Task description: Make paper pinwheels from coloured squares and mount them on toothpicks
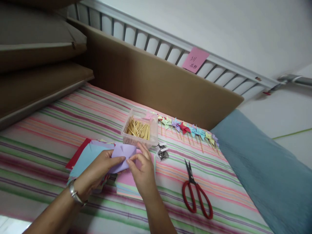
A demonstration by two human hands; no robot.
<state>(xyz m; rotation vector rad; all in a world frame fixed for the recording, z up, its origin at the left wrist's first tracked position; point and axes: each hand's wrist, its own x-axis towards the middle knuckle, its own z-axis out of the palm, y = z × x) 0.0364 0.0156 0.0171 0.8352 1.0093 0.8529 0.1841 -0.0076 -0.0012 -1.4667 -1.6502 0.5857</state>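
Note:
A purple square of paper (124, 150), with creases or cuts near its top edge, is up between my two hands. My left hand (105, 163) grips its left side, thumb lying across the front. At the right side, my right hand (144, 171) pinches the paper between thumb and index finger, the other fingers raised. Below my left hand lies a pile of paper squares, light blue (85, 157) on top and red (79, 152) at the side. Beneath my right hand is a second stack with a pink sheet (125, 183) uppermost, partly hidden by the hand.
Behind my hands stands a clear plastic box (154, 130) of short wooden sticks (138, 128). Small packets (162, 152) lie beside it. Red-handled scissors (192, 187) rest at the right. Finished paper pinwheels (184, 127) line the back, before a brown board (151, 78).

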